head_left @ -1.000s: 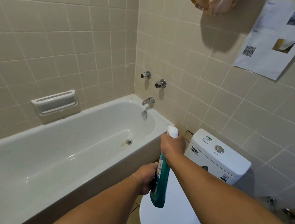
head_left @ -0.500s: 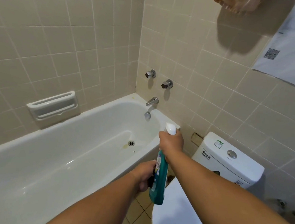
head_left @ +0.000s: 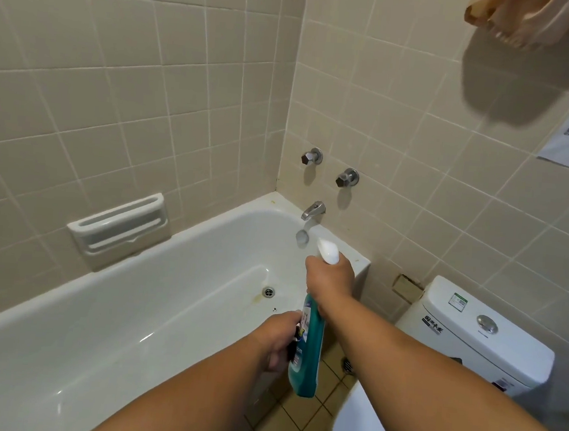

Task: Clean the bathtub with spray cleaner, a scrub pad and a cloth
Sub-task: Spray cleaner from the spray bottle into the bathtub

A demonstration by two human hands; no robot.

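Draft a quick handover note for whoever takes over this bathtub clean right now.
Left hand grips the teal spray bottle by its body; right hand grips its white spray head, pointing toward the bathtub.
No foam visible in the tub; yellowish marks near the drain.
Done: bottle in hand.
Left: spray, scrub, wipe. Scrub pad not in view.

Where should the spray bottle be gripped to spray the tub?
Neck under the white trigger head, from the near side, as the right hand does: the spray bottle is upright, nozzle toward the bathtub. The left hand grips the wider body.
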